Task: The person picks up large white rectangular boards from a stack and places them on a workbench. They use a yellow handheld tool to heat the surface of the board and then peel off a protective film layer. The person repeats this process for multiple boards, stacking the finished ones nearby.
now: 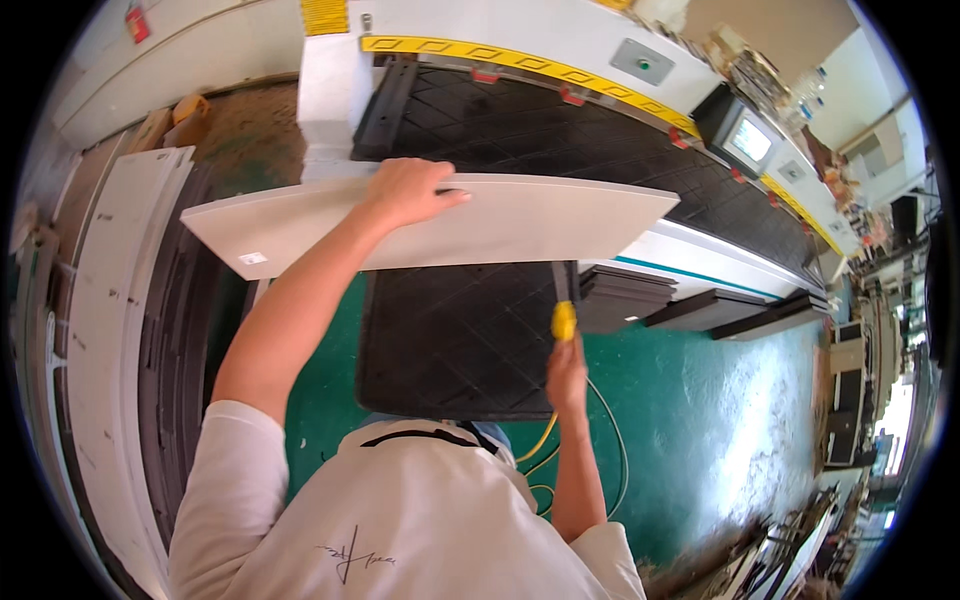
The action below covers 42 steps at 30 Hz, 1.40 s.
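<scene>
A long pale panel (540, 222) stands on edge across the front of me, with a small white label (253, 259) near its left end. My left hand (405, 195) is closed over the panel's upper edge, a little left of its middle. Lower and to the right, my right hand (567, 375) grips a yellow air blow gun (564, 320), slightly blurred, its nozzle pointing up toward the panel's lower edge. A yellow hose (540, 440) hangs below that hand. Under the panel is a black work surface (450, 335) with a crosshatched top.
Beyond the panel lies a machine with a black bed (520, 115), a yellow-striped beam (530, 62) and a small screen (750, 138). Stacked boards (120, 340) lean on the left. Dark panels (625, 297) are piled to the right, above the green floor (690, 420).
</scene>
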Each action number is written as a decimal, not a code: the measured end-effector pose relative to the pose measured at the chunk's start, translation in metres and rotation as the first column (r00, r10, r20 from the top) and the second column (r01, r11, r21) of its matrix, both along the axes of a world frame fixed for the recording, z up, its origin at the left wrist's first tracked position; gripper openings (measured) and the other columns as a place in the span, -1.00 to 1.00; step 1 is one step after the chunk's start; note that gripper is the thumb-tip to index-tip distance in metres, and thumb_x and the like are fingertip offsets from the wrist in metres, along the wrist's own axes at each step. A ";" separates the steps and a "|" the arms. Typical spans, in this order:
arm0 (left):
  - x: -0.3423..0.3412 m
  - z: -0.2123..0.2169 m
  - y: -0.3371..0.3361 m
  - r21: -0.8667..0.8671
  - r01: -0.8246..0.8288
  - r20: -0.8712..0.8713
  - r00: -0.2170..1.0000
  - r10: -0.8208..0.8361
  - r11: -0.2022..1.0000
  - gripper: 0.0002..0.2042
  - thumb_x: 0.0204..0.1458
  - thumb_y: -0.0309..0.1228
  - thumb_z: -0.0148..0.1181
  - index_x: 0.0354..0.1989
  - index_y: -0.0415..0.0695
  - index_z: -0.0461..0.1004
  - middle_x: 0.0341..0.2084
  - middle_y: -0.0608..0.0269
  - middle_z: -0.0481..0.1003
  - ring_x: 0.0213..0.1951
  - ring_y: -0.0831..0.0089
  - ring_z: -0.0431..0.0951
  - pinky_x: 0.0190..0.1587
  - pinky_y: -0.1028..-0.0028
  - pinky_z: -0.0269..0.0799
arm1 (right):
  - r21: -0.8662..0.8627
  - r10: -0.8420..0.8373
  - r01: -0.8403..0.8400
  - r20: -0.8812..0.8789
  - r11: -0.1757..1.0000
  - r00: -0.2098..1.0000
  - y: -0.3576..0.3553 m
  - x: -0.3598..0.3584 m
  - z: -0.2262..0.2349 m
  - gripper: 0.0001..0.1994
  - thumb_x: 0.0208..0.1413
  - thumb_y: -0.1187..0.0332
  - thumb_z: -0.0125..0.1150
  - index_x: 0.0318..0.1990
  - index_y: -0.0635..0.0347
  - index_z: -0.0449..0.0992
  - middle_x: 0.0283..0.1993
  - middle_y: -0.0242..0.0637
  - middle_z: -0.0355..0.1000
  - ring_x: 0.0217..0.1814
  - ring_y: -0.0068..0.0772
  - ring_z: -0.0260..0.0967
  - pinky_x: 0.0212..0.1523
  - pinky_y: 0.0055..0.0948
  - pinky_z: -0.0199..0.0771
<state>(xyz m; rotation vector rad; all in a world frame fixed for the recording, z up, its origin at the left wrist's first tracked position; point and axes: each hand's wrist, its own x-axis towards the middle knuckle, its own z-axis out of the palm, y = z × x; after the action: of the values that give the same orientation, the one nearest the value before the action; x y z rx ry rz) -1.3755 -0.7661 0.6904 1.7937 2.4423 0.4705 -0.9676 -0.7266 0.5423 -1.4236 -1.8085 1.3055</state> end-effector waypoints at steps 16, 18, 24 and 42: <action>0.002 -0.006 0.000 0.039 -0.063 -0.032 0.997 0.064 0.997 -0.50 0.13 0.19 0.19 -0.39 -0.06 0.56 -0.49 0.07 0.60 -0.32 0.00 0.63 -0.28 0.03 0.49 | -0.321 0.419 -0.491 -0.270 0.810 0.867 0.027 0.004 0.146 -0.58 0.46 -0.07 -0.06 -0.01 0.13 0.42 -0.41 -0.35 0.46 -0.57 -0.54 0.26 -0.54 -0.49 0.20; -0.010 -0.021 -0.009 0.158 -0.032 -0.048 0.998 0.040 0.987 -0.55 0.11 0.13 0.25 -0.34 -0.06 0.57 -0.43 0.05 0.62 -0.29 -0.01 0.64 -0.26 0.01 0.50 | -0.333 -0.059 -0.088 -0.407 0.939 0.912 0.043 0.005 0.099 -0.58 0.46 -0.08 -0.08 -0.09 0.12 0.42 -0.43 -0.35 0.45 -0.59 -0.53 0.28 -0.58 -0.50 0.19; -0.016 -0.024 -0.009 0.081 0.051 0.086 0.995 -0.058 0.995 -0.63 0.06 0.00 0.29 -0.13 -0.01 0.63 -0.29 0.03 0.65 -0.15 -0.03 0.64 -0.16 0.00 0.52 | -0.443 0.375 -0.518 -0.373 0.732 0.849 -0.038 -0.055 0.078 -0.54 0.47 -0.07 -0.11 0.08 0.16 0.43 -0.42 -0.40 0.41 -0.54 -0.59 0.31 -0.55 -0.56 0.24; -0.200 0.008 -0.276 -0.383 -0.164 0.027 0.982 0.188 0.909 -0.43 -0.15 0.11 0.45 -0.14 -0.14 0.65 -0.24 -0.08 0.62 -0.12 -0.07 0.62 -0.08 0.08 0.50 | -0.226 0.887 -0.858 0.077 0.460 0.455 -0.116 -0.181 0.061 -0.52 0.50 0.15 -0.09 0.41 0.23 0.27 -0.47 -0.34 0.37 -0.48 -0.52 0.34 -0.36 -0.46 0.38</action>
<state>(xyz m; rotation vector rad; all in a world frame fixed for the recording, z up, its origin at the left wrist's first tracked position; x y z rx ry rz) -1.5750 -1.0418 0.6979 1.3908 2.4507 0.0500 -1.1487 -0.8422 0.6038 -0.5730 -2.8192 1.8498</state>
